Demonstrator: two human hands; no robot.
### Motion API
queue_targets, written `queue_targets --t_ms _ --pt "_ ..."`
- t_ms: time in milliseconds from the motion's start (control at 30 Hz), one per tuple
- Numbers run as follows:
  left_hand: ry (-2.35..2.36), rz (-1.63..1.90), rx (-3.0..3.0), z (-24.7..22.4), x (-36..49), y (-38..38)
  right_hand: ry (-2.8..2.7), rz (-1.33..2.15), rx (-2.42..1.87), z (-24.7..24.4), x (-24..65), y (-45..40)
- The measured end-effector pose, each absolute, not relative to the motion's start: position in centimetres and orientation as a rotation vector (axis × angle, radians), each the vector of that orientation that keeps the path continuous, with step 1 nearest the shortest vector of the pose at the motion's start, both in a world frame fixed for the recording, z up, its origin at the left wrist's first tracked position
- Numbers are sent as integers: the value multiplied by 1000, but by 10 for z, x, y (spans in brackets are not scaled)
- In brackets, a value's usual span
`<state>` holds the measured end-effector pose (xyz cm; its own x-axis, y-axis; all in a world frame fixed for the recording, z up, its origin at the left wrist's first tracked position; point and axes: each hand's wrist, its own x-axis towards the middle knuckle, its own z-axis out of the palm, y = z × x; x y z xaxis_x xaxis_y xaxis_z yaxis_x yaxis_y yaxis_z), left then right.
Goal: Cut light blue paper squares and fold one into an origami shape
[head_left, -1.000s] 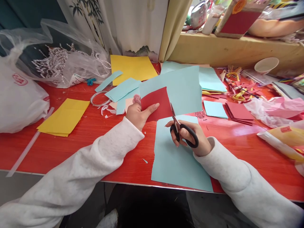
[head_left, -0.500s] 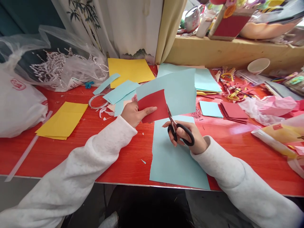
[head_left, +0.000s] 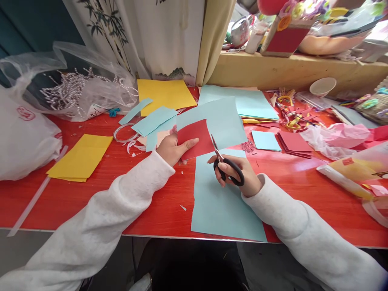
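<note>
My left hand point(head_left: 174, 147) pinches a red paper square point(head_left: 195, 137) together with a larger light blue sheet point(head_left: 224, 117) behind it, thumb on the red face. In my right hand point(head_left: 239, 171) are black-handled scissors point(head_left: 218, 155), fingers through the loops. Their blades point up and away, at the right edge of the red square and over the lower part of the blue sheet. Whether the blades are fully closed is hard to tell. Beneath both hands another light blue sheet point(head_left: 224, 206) lies flat, reaching the table's front edge.
Yellow paper point(head_left: 80, 157) and a white plastic bag point(head_left: 27, 137) lie at left. A tape roll point(head_left: 123, 131) sits by blue strips point(head_left: 154, 121). To the right are a small blue square point(head_left: 266, 140), stacked red squares point(head_left: 294, 144) and crumpled pink wrapping point(head_left: 339, 137).
The held blue sheet's right side has shifted left and dropped, with its corner tilted down. The scissors stay near the red square's right edge, slightly left. The view has shifted slightly.
</note>
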<state>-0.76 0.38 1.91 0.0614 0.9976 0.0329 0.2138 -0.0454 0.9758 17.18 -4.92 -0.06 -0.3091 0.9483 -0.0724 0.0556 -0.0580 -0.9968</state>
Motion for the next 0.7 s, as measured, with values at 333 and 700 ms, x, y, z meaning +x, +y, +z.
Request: queue_targets --t_ms 333,700 --pt "1293 955 1435 27 -11 3 -1448 1496 -1126 0 171 -50" --pt "1266 1094 1348 21 -4 -3 -1468 1517 -1128 0 171 -50"
